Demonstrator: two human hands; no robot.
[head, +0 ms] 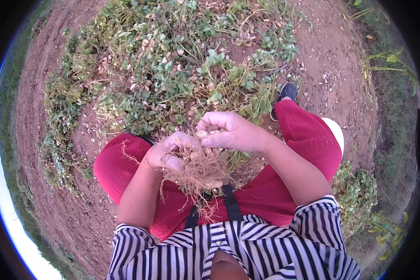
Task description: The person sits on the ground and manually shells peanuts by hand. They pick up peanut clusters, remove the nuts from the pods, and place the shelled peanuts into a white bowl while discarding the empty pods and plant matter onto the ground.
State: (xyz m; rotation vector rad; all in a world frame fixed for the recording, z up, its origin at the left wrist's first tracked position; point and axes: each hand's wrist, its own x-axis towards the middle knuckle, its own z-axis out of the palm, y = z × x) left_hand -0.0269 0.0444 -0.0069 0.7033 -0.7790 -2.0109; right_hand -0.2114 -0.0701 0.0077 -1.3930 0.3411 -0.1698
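My left hand (pixel 171 152) is closed around a peanut plant's root cluster (pixel 201 171), whose thin, tangled roots hang down over my lap. Pods show among these roots. Close beside it, my right hand (pixel 227 131) has its fingers curled around several peanut pods (pixel 202 134), with the thumb against them at the top of the cluster. The fingers of both hands are partly hidden by roots and pods.
Pulled peanut plants (pixel 161 70) with leaves and pods lie heaped on reddish soil (pixel 329 70) in front of me. My bent knees in red trousers flank the hands. More plants (pixel 355 196) lie at the right, and weeds (pixel 393 122) grow along the right side.
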